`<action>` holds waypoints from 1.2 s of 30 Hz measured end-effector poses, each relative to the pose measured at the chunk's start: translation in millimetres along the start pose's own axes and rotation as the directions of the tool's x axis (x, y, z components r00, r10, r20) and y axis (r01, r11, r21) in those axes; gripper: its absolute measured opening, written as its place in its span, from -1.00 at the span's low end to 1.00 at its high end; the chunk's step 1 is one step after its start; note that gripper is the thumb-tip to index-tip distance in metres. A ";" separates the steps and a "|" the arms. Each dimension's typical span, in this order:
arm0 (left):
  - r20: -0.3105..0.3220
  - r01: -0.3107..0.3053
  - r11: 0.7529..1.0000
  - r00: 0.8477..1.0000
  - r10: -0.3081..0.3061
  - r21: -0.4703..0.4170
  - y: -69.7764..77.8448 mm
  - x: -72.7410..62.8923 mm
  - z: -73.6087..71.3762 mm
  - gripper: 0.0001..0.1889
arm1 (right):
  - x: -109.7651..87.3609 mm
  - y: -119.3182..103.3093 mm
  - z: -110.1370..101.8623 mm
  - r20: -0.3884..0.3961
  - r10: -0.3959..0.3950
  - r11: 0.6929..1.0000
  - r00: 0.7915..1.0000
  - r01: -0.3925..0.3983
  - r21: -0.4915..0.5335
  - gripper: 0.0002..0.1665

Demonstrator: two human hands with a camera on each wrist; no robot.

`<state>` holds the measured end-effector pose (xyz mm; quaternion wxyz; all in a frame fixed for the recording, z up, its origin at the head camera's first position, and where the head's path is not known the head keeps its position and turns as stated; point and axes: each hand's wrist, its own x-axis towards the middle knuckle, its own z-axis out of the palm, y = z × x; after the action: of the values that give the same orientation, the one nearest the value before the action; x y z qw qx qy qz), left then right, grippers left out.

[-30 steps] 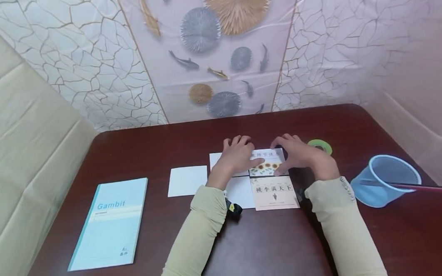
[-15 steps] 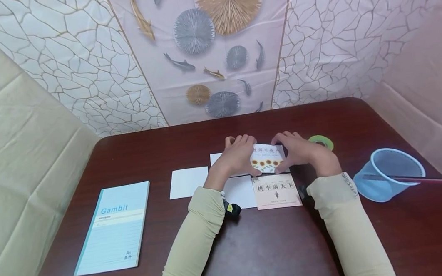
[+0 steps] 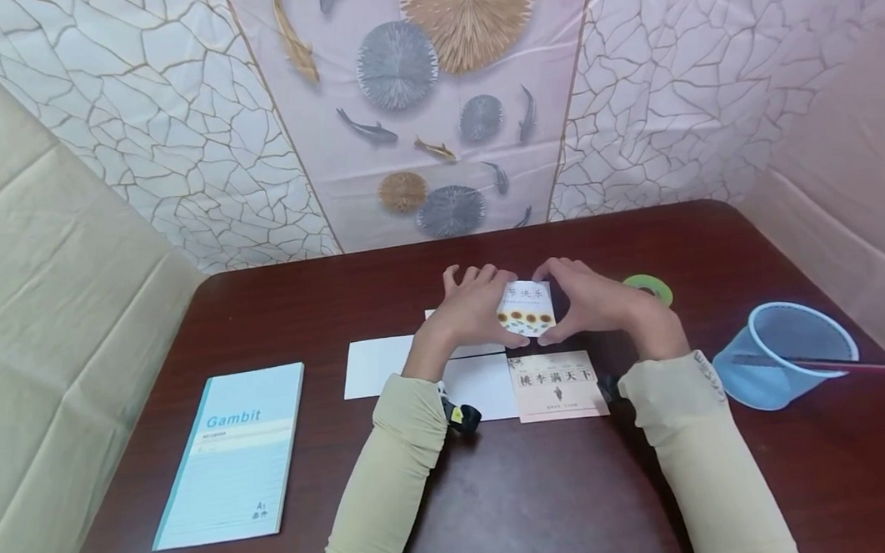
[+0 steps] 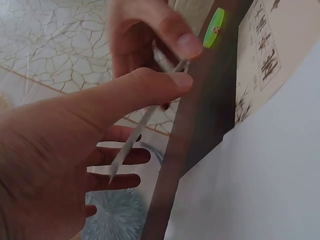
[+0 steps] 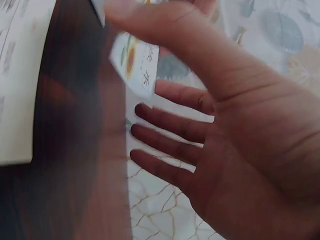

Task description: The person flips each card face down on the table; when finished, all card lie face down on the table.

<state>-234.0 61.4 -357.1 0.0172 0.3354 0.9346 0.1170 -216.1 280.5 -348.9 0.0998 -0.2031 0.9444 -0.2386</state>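
Between my two hands is a white greeting card (image 3: 527,307) with sunflowers and Chinese writing, raised above the table and tipped. My left hand (image 3: 468,310) pinches its left side, thumb at the near edge. On the other side, the right hand (image 3: 597,302) holds it between thumb and index finger; the other fingers stretch out beyond in the right wrist view. In the left wrist view the card (image 4: 131,145) shows nearly edge-on. Below lies a peach card (image 3: 560,397) with Chinese writing, beside a blank white card (image 3: 484,389). Another white card is mostly hidden behind the left hand.
A further blank white card (image 3: 372,367) lies left of the group. Farther left is a Gambit notebook (image 3: 230,455). On the right are a green tape roll (image 3: 661,288) and a light blue cup (image 3: 763,381) with a dark red rod (image 3: 860,364) across its rim.
The sunflower card has come up off the table from its spot above the peach card, held in both hands. The hands have moved closer together, baring dark table where it lay.
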 end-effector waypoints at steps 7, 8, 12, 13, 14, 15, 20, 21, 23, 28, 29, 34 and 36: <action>-0.030 0.017 1.000 0.999 -0.018 -0.018 0.1 0.2 -2.7 -0.07 | -2.2 -7.0 -3.9 -0.011 0.002 1.000 1.000 -0.002 0.000 0.09; -0.024 0.020 1.000 0.999 -0.021 -0.021 -0.3 -0.1 -2.6 -0.06 | -2.5 -7.9 -4.1 -0.011 -0.003 1.000 1.000 0.003 -0.003 0.08; -0.013 -0.013 1.000 1.000 0.013 -0.019 0.6 0.4 -0.6 -0.06 | -2.7 -12.8 -4.2 -0.019 -0.051 0.999 0.999 0.051 -0.004 0.07; -0.016 -0.024 1.000 1.000 0.023 -0.014 1.2 0.7 -0.3 -0.06 | -2.4 -13.8 -4.2 -0.019 -0.057 0.998 0.998 0.057 -0.005 0.07; -0.021 -0.033 0.999 0.999 0.033 -0.017 1.7 1.2 -0.2 -0.07 | -2.3 -14.4 -4.4 -0.020 -0.067 0.998 0.998 0.067 -0.001 0.08; -0.027 -0.041 0.999 0.999 0.040 -0.016 2.4 1.5 -0.2 -0.07 | -2.0 -14.7 -4.4 -0.019 -0.066 0.998 0.998 0.066 0.002 0.10; -0.034 -0.021 1.000 0.999 0.020 -0.018 3.3 0.8 -0.7 -0.05 | -2.3 -14.0 -5.5 -0.009 -0.011 1.000 1.000 0.011 -0.001 0.14; -0.032 -0.018 1.000 0.999 0.018 -0.021 3.4 0.6 -0.5 -0.04 | -2.3 -13.9 -5.9 -0.008 -0.011 1.000 1.000 0.010 -0.003 0.13; -0.031 -0.023 0.999 0.999 0.022 -0.032 3.9 0.5 0.0 -0.03 | -2.3 -13.9 -6.6 -0.014 -0.033 0.999 0.999 0.033 -0.003 0.11; -0.086 -0.043 0.998 0.995 0.039 -0.041 4.8 1.7 -0.7 -0.02 | -1.0 -14.3 -7.7 -0.057 -0.088 0.996 0.994 0.090 0.021 0.14; -0.108 -0.043 0.998 0.993 0.038 -0.047 4.5 2.1 -1.3 -0.02 | -0.6 -14.2 -7.8 -0.063 -0.084 0.996 0.994 0.086 0.030 0.17; -0.208 -0.084 0.974 0.977 0.038 -0.212 0.1 3.0 -6.2 0.01 | 0.3 -12.3 -5.7 -0.020 -0.023 0.996 1.000 0.024 0.083 0.27; -0.240 -0.133 0.931 0.969 0.050 -0.339 -1.5 1.7 -10.4 0.00 | 0.5 -11.0 -4.0 0.012 -0.013 0.995 1.000 0.012 0.095 0.28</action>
<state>-237.5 59.2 -347.3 -0.0356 0.3546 0.8774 0.3211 -214.0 273.1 -340.0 0.1136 -0.2054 0.9301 -0.2824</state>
